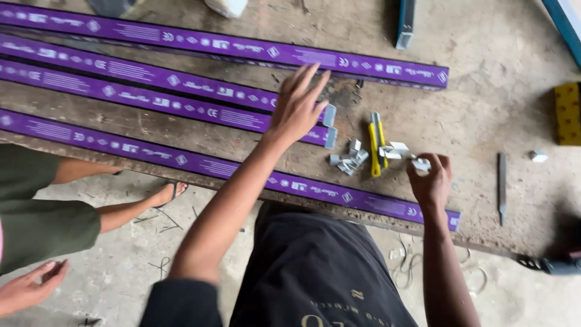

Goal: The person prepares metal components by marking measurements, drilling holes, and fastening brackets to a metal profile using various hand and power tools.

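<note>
The left hand (296, 109) lies with fingers spread wide over the right ends of the two middle purple-wrapped profiles (151, 91), holding nothing. The right hand (431, 178) is pinched narrow around a small grey corner bracket (422, 163), just beyond the near profile.

Four long purple-wrapped profiles lie across the worn wooden workbench (484, 91), running from the left edge toward the right: one far (242, 48), two in the middle, one near (200, 163) along the bench edge. Between the hands sits a small heap of grey brackets (348, 160); their number cannot be told. Just right of it lies a yellow-handled tool (375, 145), with more pale bracket pieces (394, 149) touching it.

Farther right a flat metal file (502, 184) lies alone, a single small grey piece (538, 155) beyond it, and a yellow block (567, 114) at the right edge. A blue-grey bar end (405, 24) rests far on the bench.

At the left another person's leg (130, 209) and hand (30, 287) show above the concrete floor (121, 278).
</note>
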